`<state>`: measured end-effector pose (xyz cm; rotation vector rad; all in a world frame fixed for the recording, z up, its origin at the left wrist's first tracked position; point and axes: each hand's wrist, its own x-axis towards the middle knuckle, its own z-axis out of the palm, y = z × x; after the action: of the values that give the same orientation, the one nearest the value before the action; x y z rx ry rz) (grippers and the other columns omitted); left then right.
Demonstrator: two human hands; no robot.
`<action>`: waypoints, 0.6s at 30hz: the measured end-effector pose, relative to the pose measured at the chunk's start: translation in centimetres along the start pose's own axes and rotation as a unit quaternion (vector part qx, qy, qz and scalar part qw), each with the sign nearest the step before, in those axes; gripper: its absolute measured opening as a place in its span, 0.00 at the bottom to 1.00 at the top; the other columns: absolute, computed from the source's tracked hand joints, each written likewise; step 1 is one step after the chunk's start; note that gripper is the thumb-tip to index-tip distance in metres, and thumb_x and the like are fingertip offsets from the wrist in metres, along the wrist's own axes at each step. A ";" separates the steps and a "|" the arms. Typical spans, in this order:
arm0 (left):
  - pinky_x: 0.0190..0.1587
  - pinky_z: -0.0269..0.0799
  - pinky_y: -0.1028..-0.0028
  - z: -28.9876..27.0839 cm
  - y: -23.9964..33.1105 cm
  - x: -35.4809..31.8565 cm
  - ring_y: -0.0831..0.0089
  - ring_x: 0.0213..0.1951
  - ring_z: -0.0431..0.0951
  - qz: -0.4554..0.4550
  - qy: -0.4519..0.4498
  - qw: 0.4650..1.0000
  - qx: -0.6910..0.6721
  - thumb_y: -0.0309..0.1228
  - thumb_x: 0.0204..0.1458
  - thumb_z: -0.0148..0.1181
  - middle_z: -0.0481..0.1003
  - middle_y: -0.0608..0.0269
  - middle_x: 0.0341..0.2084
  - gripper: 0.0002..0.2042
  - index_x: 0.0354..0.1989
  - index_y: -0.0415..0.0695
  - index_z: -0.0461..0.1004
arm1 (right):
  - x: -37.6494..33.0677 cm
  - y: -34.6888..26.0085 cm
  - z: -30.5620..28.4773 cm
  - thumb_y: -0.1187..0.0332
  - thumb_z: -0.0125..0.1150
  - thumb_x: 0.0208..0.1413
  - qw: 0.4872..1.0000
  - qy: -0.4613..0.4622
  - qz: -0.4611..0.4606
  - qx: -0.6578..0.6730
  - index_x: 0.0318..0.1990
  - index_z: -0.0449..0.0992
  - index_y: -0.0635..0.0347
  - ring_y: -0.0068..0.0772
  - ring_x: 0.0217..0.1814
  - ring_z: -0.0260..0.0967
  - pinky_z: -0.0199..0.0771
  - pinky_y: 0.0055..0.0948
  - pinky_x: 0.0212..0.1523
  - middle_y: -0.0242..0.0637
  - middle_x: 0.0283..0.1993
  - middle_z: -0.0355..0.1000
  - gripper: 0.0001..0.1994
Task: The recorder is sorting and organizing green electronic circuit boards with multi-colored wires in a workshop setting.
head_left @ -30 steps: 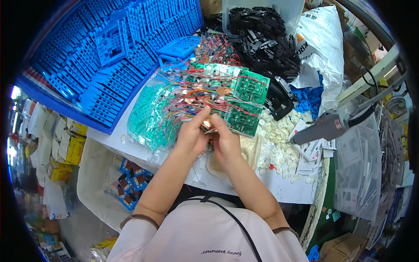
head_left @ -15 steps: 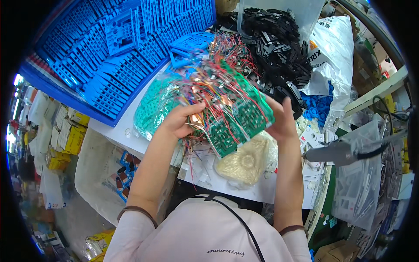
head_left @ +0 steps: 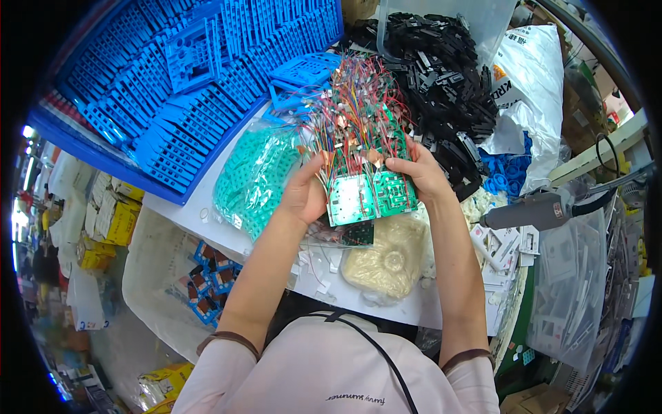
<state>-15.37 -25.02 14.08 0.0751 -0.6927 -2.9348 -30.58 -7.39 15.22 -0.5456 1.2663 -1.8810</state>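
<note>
Between my two hands is a stack of green circuit boards [head_left: 351, 201] with red, yellow and white wires [head_left: 352, 117] fanning out from the far side. My left hand [head_left: 304, 191] grips the left edge, thumb up, its other fingers partly hidden. On the right edge, my right hand [head_left: 427, 176] is closed with its thumb over the top face and fingertips at the side. A clear bag of teal plastic parts [head_left: 255, 176] lies just left of my left hand. Below the boards sits a cream-coloured plastic-wrapped bundle [head_left: 386, 259].
A blue crate [head_left: 183, 196] of blue plastic frames fills the far left. Black plastic parts [head_left: 441, 83] heap at the far right beside a white sack [head_left: 534, 90]. A grey tool [head_left: 527, 212] juts in from the right. A bin [head_left: 148, 283] with blue parts stands lower left.
The circuit boards have turned from tilted to nearly square with me, their wires now pointing away. My left hand has moved right and down; my right hand's thumb now lies over the boards.
</note>
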 end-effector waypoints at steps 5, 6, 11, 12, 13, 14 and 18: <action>0.45 0.77 0.65 -0.9 -0.8 1.2 0.65 0.42 0.79 0.060 0.103 0.974 0.192 0.21 0.53 0.55 0.75 0.51 0.45 0.18 0.53 0.35 0.66 | -0.1 0.3 -0.1 0.82 0.65 0.46 0.999 0.007 0.037 -0.023 0.57 0.63 0.63 0.27 0.43 0.74 0.75 0.28 0.46 0.39 0.47 0.74 0.29; 0.45 0.78 0.65 -0.5 -0.6 1.2 0.65 0.42 0.79 0.048 0.098 0.972 0.208 0.21 0.53 0.54 0.75 0.51 0.45 0.18 0.53 0.35 0.66 | -0.1 0.4 -0.2 0.82 0.65 0.45 0.998 0.018 0.042 -0.030 0.57 0.63 0.63 0.27 0.43 0.74 0.75 0.29 0.45 0.39 0.48 0.73 0.29; 0.44 0.78 0.64 0.0 0.0 1.3 0.64 0.42 0.79 0.039 0.114 0.968 0.219 0.22 0.54 0.53 0.75 0.52 0.43 0.17 0.52 0.34 0.65 | 0.2 1.4 0.0 0.81 0.67 0.45 1.000 0.001 0.022 -0.014 0.56 0.63 0.64 0.29 0.42 0.75 0.76 0.29 0.45 0.40 0.45 0.74 0.28; 0.42 0.77 0.68 0.2 -0.5 1.1 0.68 0.40 0.78 0.059 0.155 0.969 0.183 0.28 0.56 0.55 0.75 0.55 0.39 0.14 0.48 0.35 0.66 | 0.3 1.9 -0.2 0.80 0.67 0.44 1.000 -0.001 0.006 -0.023 0.55 0.64 0.65 0.30 0.42 0.75 0.76 0.29 0.45 0.39 0.44 0.75 0.28; 0.40 0.75 0.70 0.1 -0.9 0.9 0.70 0.39 0.77 0.083 0.200 0.934 0.283 0.31 0.55 0.57 0.75 0.56 0.38 0.15 0.46 0.35 0.66 | 0.4 2.3 0.0 0.79 0.66 0.46 0.998 0.017 -0.010 -0.053 0.54 0.65 0.64 0.28 0.42 0.75 0.76 0.28 0.44 0.39 0.43 0.75 0.26; 0.39 0.73 0.71 -0.6 -1.1 0.5 0.73 0.38 0.75 0.108 0.245 0.885 0.380 0.33 0.54 0.59 0.74 0.57 0.37 0.16 0.45 0.35 0.66 | 0.4 2.2 1.1 0.77 0.67 0.46 0.997 0.004 -0.015 -0.078 0.54 0.64 0.65 0.27 0.42 0.74 0.75 0.27 0.44 0.39 0.45 0.75 0.26; 0.31 0.66 0.75 -3.4 -1.3 0.6 0.79 0.31 0.69 0.194 0.279 0.765 0.547 0.40 0.52 0.64 0.72 0.62 0.29 0.19 0.35 0.35 0.67 | 1.1 4.3 1.5 0.64 0.73 0.41 0.944 0.060 -0.139 -0.293 0.50 0.67 0.66 0.36 0.44 0.73 0.71 0.32 0.46 0.42 0.44 0.74 0.29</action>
<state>-15.80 -25.46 10.45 0.7466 -1.8543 -1.6003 -28.61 -9.93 11.85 -0.9708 1.9317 -1.7600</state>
